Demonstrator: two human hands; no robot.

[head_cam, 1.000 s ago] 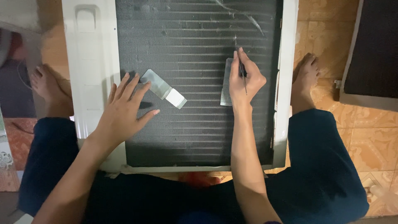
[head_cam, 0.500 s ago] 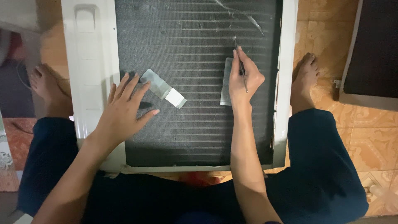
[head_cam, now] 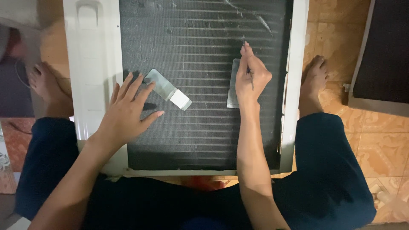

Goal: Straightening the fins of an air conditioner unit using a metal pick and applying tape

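I am looking down on a dark finned coil panel [head_cam: 200, 127] in its white frame [head_cam: 91, 64], lying flat on the tiled floor [head_cam: 336, 30] between the person's bare feet; the step in hand, as I judge it, is working along the fins with a fine tool. The right hand [head_cam: 252, 79] is pinching a thin pointed tool [head_cam: 249, 70], fingers closed tight around its shaft; the tool is running up and away from the body, its tip touching the fins near the right edge, its long axis crossing the horizontal fin rows roughly at right angles. Just under that hand a narrow metal strip [head_cam: 232, 87] is lying lengthwise, also pointing away from the body. The left hand [head_cam: 128, 113] is resting spread and flat on the panel, gripping nothing, fingertips just beside a second metal strip [head_cam: 167, 89] (this one lying aslant, its pale end towards the lower right). The next move, I judge, is calling for a steady, light tip; the fins look thin and easy to bend.
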